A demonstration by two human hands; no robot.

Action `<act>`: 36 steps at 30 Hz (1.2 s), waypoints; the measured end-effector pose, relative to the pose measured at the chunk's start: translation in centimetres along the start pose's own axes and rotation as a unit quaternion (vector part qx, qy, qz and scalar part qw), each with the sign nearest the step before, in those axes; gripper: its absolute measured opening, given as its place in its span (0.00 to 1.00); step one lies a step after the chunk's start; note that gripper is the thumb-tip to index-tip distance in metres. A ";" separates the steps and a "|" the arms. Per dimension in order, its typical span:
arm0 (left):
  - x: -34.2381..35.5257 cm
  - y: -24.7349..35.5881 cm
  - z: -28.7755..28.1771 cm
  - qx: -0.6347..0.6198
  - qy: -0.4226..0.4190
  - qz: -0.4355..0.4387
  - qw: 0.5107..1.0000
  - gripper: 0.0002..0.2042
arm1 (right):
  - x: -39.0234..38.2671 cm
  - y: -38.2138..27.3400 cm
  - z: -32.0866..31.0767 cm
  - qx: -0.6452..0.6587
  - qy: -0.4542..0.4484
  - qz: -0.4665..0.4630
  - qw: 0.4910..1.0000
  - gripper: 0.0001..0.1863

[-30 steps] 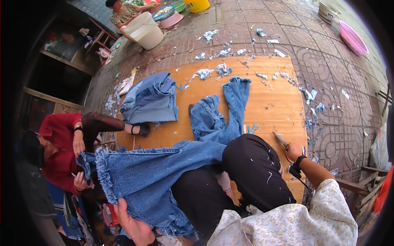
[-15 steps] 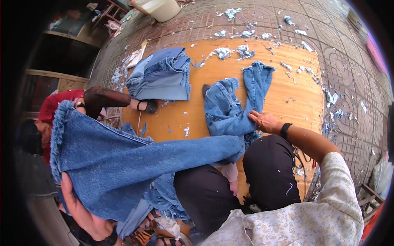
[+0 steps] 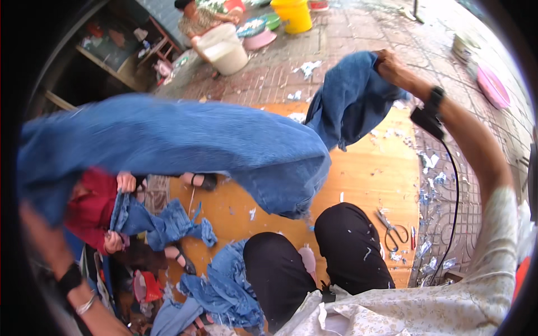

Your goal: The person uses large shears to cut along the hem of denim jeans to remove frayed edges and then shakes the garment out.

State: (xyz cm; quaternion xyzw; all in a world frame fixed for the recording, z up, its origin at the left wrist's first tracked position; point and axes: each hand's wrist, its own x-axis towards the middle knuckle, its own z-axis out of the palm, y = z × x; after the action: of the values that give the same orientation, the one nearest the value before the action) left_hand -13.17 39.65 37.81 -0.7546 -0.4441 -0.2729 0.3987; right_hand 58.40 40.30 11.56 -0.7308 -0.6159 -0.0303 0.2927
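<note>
A pair of blue jeans point(image 3: 224, 131) is lifted above the board, stretched between my two hands and blurred on the left. My right hand point(image 3: 392, 68), raised at the far right, is closed around one end of it. At the far left my left hand point(image 3: 40, 227) is partly behind the cloth. Its fingers are hidden and smeared, but the denim is held up there. The fabric sags in the middle, in front of my knees. More crumpled denim point(image 3: 227, 285) lies beside my left knee.
A wooden board point(image 3: 375, 173) with denim scraps lies ahead. Scissors point(image 3: 392, 229) rest right of my knees. At left a co-worker in a red top point(image 3: 92, 204) holds a denim piece point(image 3: 162, 221). Farther off, another person point(image 3: 199, 23) sits by a white bucket point(image 3: 224, 50) and yellow bucket point(image 3: 292, 15).
The jeans have been raised off the board and my lap. My right hand went up and away, closing on one end. The view has shifted, showing the scissors and the far person.
</note>
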 end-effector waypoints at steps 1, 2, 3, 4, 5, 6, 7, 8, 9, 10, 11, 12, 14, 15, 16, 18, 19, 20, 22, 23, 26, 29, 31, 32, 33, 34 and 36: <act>-0.4 -2.8 2.5 -0.100 -0.016 -0.094 0.990 0.17 | 2.4 1.2 -1.4 0.078 -0.012 0.009 0.997 0.12; 0.6 -4.0 5.7 -0.274 -0.073 -0.175 0.943 0.16 | 3.6 0.5 -5.4 0.163 -0.013 -0.022 0.986 0.13; 2.0 -5.1 7.5 -0.421 -0.092 -0.268 0.861 0.16 | 4.2 -0.7 -8.3 0.132 0.055 -0.041 0.989 0.13; 6.4 -4.1 6.8 -0.489 -0.085 -0.238 0.835 0.16 | 4.3 -0.5 -11.1 0.080 0.123 -0.048 0.988 0.13; 9.3 -3.8 3.4 -0.536 -0.081 -0.216 0.812 0.16 | 5.3 0.9 -11.9 0.223 0.225 -0.080 0.945 0.13; 9.9 -3.4 2.1 -0.530 -0.088 -0.197 0.820 0.16 | 5.0 2.1 -13.5 0.002 0.203 -0.011 0.979 0.14; 10.7 -2.9 1.3 -0.529 -0.094 -0.175 0.825 0.16 | 4.5 2.5 -12.7 -0.001 0.183 0.010 0.983 0.15; 10.1 -2.2 2.0 -0.479 -0.115 -0.157 0.856 0.15 | 3.5 3.8 -10.8 -0.005 0.160 0.036 0.986 0.15; 9.3 -1.3 3.0 -0.426 -0.134 -0.139 0.884 0.14 | 4.3 6.2 -11.0 -0.197 0.097 -0.161 0.962 0.17; 7.7 -0.9 4.2 -0.357 -0.170 -0.129 0.909 0.14 | 4.0 2.2 -10.5 0.082 0.042 0.087 0.992 0.16; 7.2 0.7 6.8 -0.328 -0.178 -0.103 0.922 0.14 | 5.2 6.8 -15.1 0.154 0.162 -0.015 0.975 0.16; 7.4 2.0 8.9 -0.298 -0.185 -0.075 0.933 0.14 | 5.7 11.3 -20.5 0.215 0.273 -0.125 0.929 0.16; 7.0 0.8 5.2 -0.515 -0.009 -0.251 0.820 0.13 | 5.4 8.0 -18.0 0.183 0.237 0.041 0.953 0.15; 6.3 3.5 4.6 -0.623 0.076 -0.321 0.709 0.14 | 4.6 6.3 -17.9 0.151 0.208 0.122 0.959 0.15; 5.1 8.3 5.1 -0.517 0.121 -0.307 0.790 0.15 | 4.2 6.4 -19.0 0.041 0.107 0.208 0.972 0.14; 3.5 8.7 8.0 -0.469 0.079 -0.281 0.834 0.14 | 3.1 4.4 -18.5 0.075 0.205 0.177 0.960 0.09; 2.4 8.6 9.5 -0.440 0.051 -0.271 0.855 0.14 | 2.1 3.2 -18.1 0.152 0.249 0.131 0.947 0.09; 1.8 8.4 10.5 -0.414 0.033 -0.259 0.872 0.13 | 1.8 2.4 -19.0 0.224 0.299 0.078 0.924 0.08; 3.4 5.9 11.5 -0.554 -0.030 -0.301 0.776 0.15 | 1.8 6.0 -22.1 0.062 0.258 -0.036 0.963 0.10; 3.5 3.5 12.3 -0.574 -0.024 -0.303 0.761 0.15 | 1.7 6.5 -21.9 0.129 0.193 0.073 0.970 0.11; 2.8 -6.1 11.5 -0.559 0.001 -0.281 0.780 0.15 | 2.6 1.4 -18.8 0.215 0.214 0.063 0.951 0.12; 1.1 -1.4 8.5 -0.576 -0.015 -0.256 0.776 0.15 | -1.3 -5.6 -19.3 0.154 0.186 -0.135 0.961 0.05; 1.9 4.5 2.9 -0.610 -0.027 -0.228 0.758 0.16 | -3.3 -7.8 -22.5 -0.083 0.227 -0.314 0.918 0.03; 2.3 6.0 0.9 -0.621 -0.034 -0.215 0.753 0.16 | -3.6 -9.4 -23.5 -0.132 0.243 -0.379 0.883 0.03; 3.1 7.6 -0.8 -0.632 -0.041 -0.199 0.748 0.16 | -3.9 -11.0 -24.5 -0.181 0.258 -0.440 0.841 0.03; 3.7 9.0 -3.7 -0.628 -0.049 -0.189 0.753 0.16 | -3.9 -13.1 -24.4 -0.151 0.269 -0.440 0.843 0.04; 4.7 15.1 -7.1 -0.681 -0.035 -0.189 0.707 0.15 | -4.9 -17.7 -26.5 -0.132 0.282 -0.437 0.844 0.04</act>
State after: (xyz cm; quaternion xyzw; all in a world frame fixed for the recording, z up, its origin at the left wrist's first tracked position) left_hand 1.99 31.49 39.79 -0.7303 -0.2850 -0.5440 -0.2992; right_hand 49.33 24.90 38.43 -0.3781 -0.7526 -0.4406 0.3107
